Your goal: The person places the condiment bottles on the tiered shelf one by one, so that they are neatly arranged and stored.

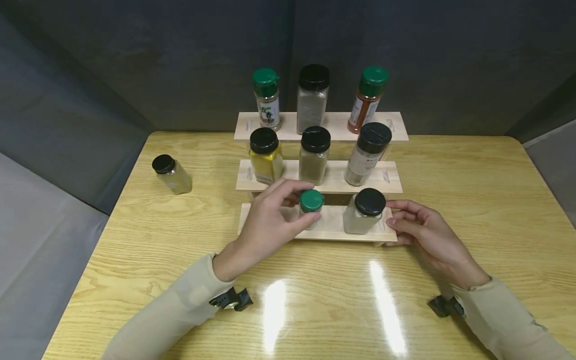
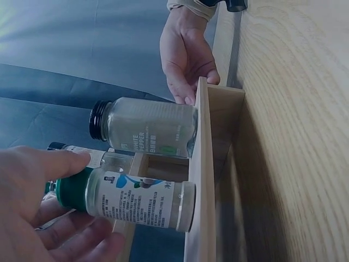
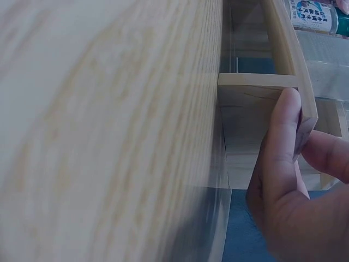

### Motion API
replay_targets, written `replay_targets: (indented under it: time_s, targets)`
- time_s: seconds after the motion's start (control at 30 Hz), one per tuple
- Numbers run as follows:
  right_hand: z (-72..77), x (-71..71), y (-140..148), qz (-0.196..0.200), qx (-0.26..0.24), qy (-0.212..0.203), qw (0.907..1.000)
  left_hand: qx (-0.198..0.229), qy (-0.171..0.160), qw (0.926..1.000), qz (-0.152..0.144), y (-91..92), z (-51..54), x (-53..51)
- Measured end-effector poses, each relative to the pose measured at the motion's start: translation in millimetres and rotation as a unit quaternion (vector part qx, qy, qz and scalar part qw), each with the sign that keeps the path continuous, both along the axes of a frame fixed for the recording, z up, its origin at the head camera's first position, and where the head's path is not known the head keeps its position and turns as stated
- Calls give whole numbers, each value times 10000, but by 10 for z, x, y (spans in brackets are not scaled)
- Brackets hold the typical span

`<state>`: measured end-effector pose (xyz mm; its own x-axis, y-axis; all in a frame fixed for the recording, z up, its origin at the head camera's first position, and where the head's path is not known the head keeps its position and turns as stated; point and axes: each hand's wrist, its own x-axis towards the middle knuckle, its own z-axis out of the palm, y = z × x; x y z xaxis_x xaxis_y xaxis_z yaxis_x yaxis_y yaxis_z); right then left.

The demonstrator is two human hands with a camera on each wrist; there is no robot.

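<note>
On the bottom tier of a wooden three-tier spice rack (image 1: 333, 227), a small green-capped spice jar (image 2: 142, 199) stands upright. My left hand (image 1: 274, 215) holds it near the cap (image 1: 311, 200), thumb on one side and curled fingers on the other. To its right on that tier is a black-capped jar (image 1: 357, 220), its label reading "white pepper" in the left wrist view. My right hand (image 1: 432, 232) grips the right end of the bottom tier. In the right wrist view, the thumb and fingers (image 3: 283, 147) pinch the board's end (image 3: 306, 123).
Three black-capped jars, one a yellow-filled jar (image 1: 266, 162), stand on the middle tier. On the top tier, a black-capped jar (image 1: 311, 107) stands between two green-capped ones. A small black-capped jar (image 1: 173, 175) sits apart on the wooden table (image 1: 189, 250). Dark cloth (image 1: 180, 60) hangs behind.
</note>
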<state>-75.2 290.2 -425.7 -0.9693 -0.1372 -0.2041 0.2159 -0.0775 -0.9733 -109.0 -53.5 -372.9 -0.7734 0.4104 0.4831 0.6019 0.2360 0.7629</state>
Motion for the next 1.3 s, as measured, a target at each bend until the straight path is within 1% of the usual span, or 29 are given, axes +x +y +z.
replay_targets:
  time_s: [0.13, 0.3, 0.4, 0.47, 0.57, 0.7, 0.77, 0.9, 0.97, 1.07, 1.2, 1.3]
  targets:
    - [-3, 4, -2, -4, -2, 5, 10000, -108, -42, 9999, 35, -7, 5, 20]
    - [-3, 11, 0, 10, -13, 30, 10000, -114, -118, 9998, 80, -40, 14, 49]
    - [0, 6, -2, -1, 14, 5, 10000, -98, -63, 9999, 116, -82, 11, 69]
    - [2, 4, -3, -14, 42, -12, 10000, -99, 10, 9998, 192, -119, 10, 86]
    - [1, 2, -4, -37, 86, -27, 10000, -26, 136, 9994, 319, -191, 12, 108]
    - [-3, 1, -5, -31, 118, -21, 9999, 191, 218, 9987, 417, -316, 7, 124]
    - [-6, 0, -5, -14, 112, -6, 9999, 256, 231, 9984, 446, -385, 1, 123]
    - [-11, -4, -2, 3, 79, 33, 10000, 277, 263, 9975, 596, -526, -8, 113]
    - [-13, -7, 0, 12, 91, 49, 9999, 300, 306, 9966, 704, -605, -12, 107]
    - [-18, -12, 3, 40, 67, 62, 9999, 361, 386, 9941, 943, -740, -9, 90]
    - [-22, -12, 11, 70, 57, 76, 9999, 446, 462, 9881, 1400, -943, -4, 19]
    - [-26, -12, 12, 92, 55, 90, 9999, 492, 492, 9810, 1811, -1097, 1, -53]
